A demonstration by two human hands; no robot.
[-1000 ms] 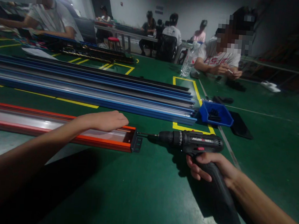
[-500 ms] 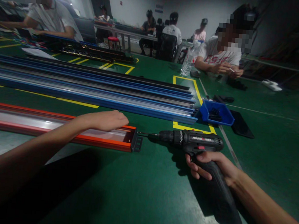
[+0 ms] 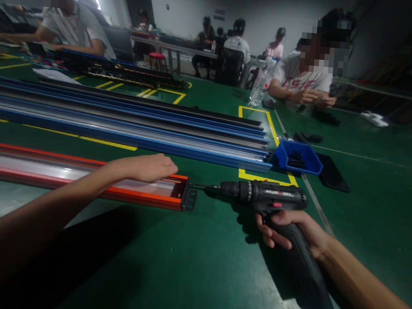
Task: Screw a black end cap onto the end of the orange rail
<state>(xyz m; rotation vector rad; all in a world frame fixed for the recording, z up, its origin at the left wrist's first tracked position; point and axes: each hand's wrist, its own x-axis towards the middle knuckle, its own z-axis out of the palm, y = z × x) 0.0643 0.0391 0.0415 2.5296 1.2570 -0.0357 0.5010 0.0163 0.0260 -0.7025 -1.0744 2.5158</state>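
Observation:
My right hand (image 3: 284,228) is wrapped around the handle of a black cordless drill (image 3: 278,195), its index finger by the trigger. The drill lies level, and its long thin bit (image 3: 205,186) points left, with the tip at the black end cap (image 3: 187,196) of an orange aluminium profile (image 3: 144,198). Whether the tip sits in a screw is too small to tell. Across the profile near that end lies my left hand (image 3: 150,166), back up, with its fingers bent over the far rail. Part of the profile is hidden beneath my left forearm.
Several blue and black profiles (image 3: 157,131) lie behind the orange one. To their right are a blue bin (image 3: 299,158) with small black parts and a dark flat pad (image 3: 334,173). A water bottle (image 3: 258,84) stands farther back. Co-workers sit across the green table (image 3: 189,259).
Both hands, the drill and the orange profile hold nearly the same places. The view has shifted very slightly. Across the table, the co-worker's hands at right have moved a little.

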